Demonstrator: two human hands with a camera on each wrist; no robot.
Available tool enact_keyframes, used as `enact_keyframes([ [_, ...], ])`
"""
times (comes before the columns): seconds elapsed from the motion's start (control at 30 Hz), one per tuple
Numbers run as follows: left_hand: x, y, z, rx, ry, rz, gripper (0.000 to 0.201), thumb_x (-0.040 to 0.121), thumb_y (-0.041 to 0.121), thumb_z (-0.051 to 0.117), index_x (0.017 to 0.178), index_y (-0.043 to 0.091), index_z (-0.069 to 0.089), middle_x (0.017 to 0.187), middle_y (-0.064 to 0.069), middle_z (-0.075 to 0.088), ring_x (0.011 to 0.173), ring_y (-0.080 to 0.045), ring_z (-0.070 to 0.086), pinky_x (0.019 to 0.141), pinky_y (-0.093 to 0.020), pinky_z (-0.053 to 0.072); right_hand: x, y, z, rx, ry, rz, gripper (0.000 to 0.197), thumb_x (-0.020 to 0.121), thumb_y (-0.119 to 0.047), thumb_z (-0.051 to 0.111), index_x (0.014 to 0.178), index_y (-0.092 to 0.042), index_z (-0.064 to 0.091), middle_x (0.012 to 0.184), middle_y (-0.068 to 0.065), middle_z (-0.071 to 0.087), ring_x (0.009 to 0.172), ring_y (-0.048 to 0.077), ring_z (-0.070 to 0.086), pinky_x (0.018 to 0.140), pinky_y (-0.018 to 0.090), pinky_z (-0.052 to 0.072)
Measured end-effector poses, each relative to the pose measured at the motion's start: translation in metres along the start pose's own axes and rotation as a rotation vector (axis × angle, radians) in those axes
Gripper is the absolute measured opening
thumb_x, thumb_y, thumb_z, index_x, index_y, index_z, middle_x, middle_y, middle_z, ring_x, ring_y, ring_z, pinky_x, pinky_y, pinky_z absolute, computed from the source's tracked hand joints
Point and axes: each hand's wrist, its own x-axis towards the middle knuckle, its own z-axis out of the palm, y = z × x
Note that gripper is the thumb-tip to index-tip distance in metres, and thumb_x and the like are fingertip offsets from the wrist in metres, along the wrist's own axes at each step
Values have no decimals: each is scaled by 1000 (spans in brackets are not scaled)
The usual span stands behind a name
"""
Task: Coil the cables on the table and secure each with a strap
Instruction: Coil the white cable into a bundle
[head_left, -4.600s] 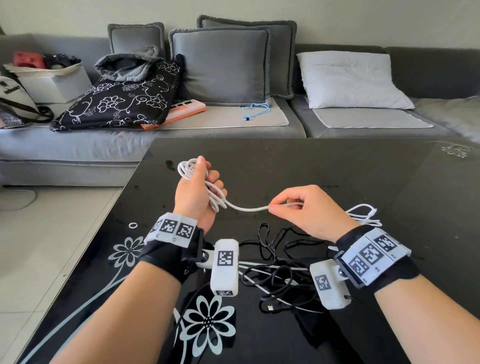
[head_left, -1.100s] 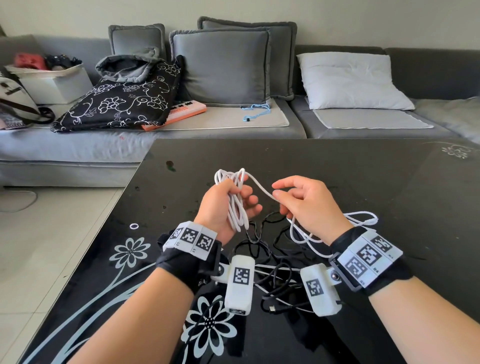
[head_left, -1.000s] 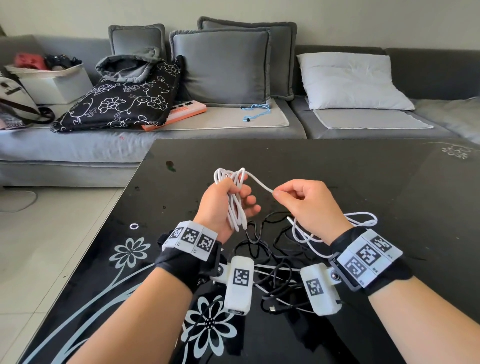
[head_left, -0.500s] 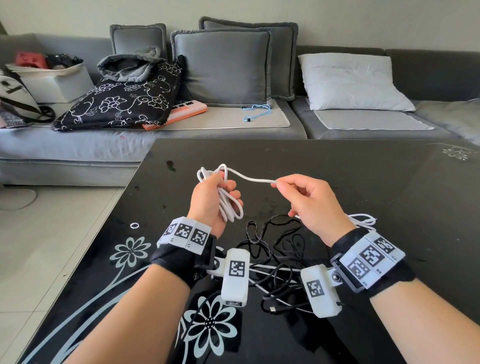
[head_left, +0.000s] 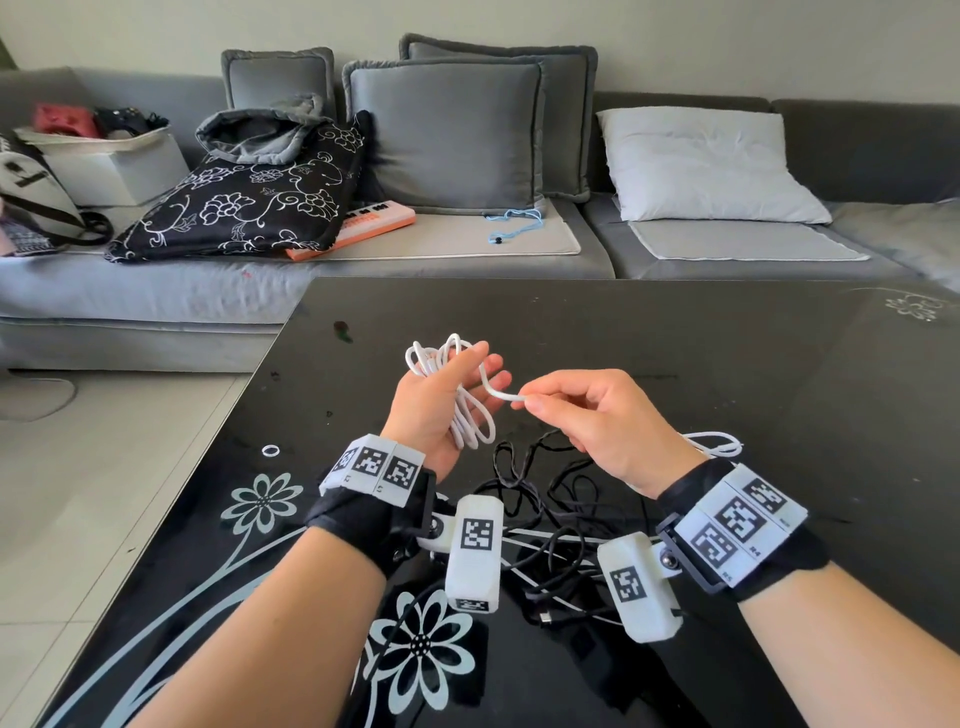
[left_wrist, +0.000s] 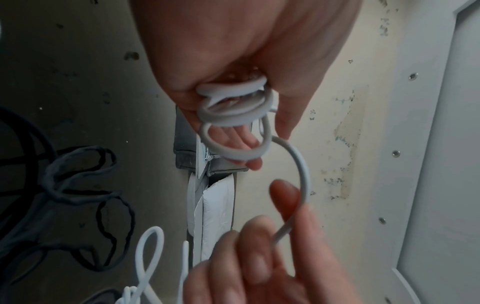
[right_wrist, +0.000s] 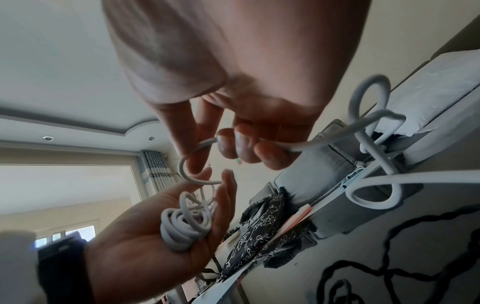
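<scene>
Above the black glass table (head_left: 675, 338), the left hand (head_left: 434, 410) is raised with the palm turned toward the right hand. Its fingers are almost straight and a little spread, and a bundle of loops of the white cable (head_left: 470, 415) lies in the palm, kept there by the thumb, as the right wrist view shows (right_wrist: 182, 228). The loops stick out above the fingertips and also hang down below the palm. From this bundle one strand makes a short curve across to the right hand (head_left: 597, 421), which pinches it between the thumb and the curled fingers; in the right wrist view the strand passes under the fingertips (right_wrist: 235, 144). The two hands are near each other but do not touch. The rest of the white cable continues behind the right wrist and lies in loose loops on the table (head_left: 711, 441).

Below and between the wrists, a tangle of black cable (head_left: 545, 499) rests on the glass, not coiled, with a plug end near the front (head_left: 544, 617). Both wrists carry black bands with white marker blocks. A small white ring (head_left: 270, 450) lies on the table to the left of the left wrist, well apart from the cables. White flowers are printed on the near corner of the glass.

Behind the table stands a grey sofa (head_left: 467, 260) with grey cushions, a white pillow (head_left: 701, 166), a black cloth with a white flower pattern (head_left: 244, 202) and a thin blue cord (head_left: 514, 223) on the seat.
</scene>
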Motion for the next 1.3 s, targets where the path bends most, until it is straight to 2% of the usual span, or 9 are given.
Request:
enact_keyframes([
  [0.07,-1,2,1,-64,-10,-24,19,93,14,66,108,7,56,94,-13,73,85,-28,75,72,-38,61,0,1,1,-11,-24,15,17,96,-17,62,92,-19,79,55,-2,39,49,6,33,51,11,29],
  [0.17,-2,5,3,-73,15,-42,17,93,20,67,103,9,58,78,-4,70,73,-21,74,64,-32,60,-1,3,2,-35,-37,42,16,96,-18,63,92,-17,78,53,-10,44,49,5,36,53,11,30],
  [0.33,-1,6,4,-100,-22,-67,18,95,27,65,96,14,53,69,2,55,51,-9,53,50,-24,48,0,7,2,-89,-56,49,15,95,-25,64,90,-24,78,65,2,52,60,9,41,61,20,35],
  [0.43,-2,7,6,-81,-29,-34,19,96,29,63,103,16,52,65,5,48,45,-6,44,45,-21,42,0,10,4,-118,-52,85,14,94,-30,65,87,-24,76,61,-4,50,57,6,40,59,20,35],
  [0.57,-2,12,5,-81,-15,1,17,97,34,59,93,18,54,61,7,36,42,-4,31,41,-18,32,0,17,5,-150,-41,119,22,92,-38,67,80,-20,73,60,-4,47,54,7,37,57,23,33],
  [0.9,7,32,-11,-178,94,94,25,99,43,54,87,21,52,58,9,32,40,-4,28,38,-18,29,-1,35,-9,-256,10,154,31,88,-44,68,71,-19,71,54,2,49,52,13,38,59,29,35],
  [1.0,8,32,-13,-202,98,96,25,99,43,54,86,21,52,58,9,32,41,-4,29,39,-18,30,0,37,-13,-328,36,138,22,90,-41,67,75,-25,72,47,-10,42,47,9,34,58,29,35],
  [1.13,8,25,-14,-127,133,118,21,98,39,58,92,19,53,60,7,35,43,-6,31,42,-20,32,0,36,-17,-422,56,125,13,91,-41,64,85,-33,72,45,-13,42,47,7,37,59,28,36],
  [1.3,9,19,-16,23,110,121,20,97,36,62,92,21,50,60,8,39,43,-6,34,42,-20,34,1,35,-18,-392,104,42,10,91,-37,66,86,-33,74,61,1,59,54,6,43,60,24,37],
])
